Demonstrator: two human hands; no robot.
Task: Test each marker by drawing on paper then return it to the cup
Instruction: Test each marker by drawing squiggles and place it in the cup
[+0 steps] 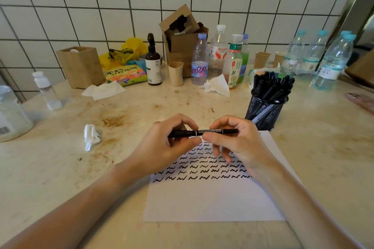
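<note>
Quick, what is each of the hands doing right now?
Left hand: closed on the cap end of the black marker.
Right hand: closed on the same marker's barrel, above the paper.

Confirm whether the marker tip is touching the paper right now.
No: both hands hold the black marker level above the paper, its ends inside their grip.

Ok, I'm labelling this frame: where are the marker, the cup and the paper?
marker [204, 132], head view, middle of its barrel between the hands.
cup [263, 113], head view, mesh wall.
paper [212, 202], head view, blank lower part.
</note>
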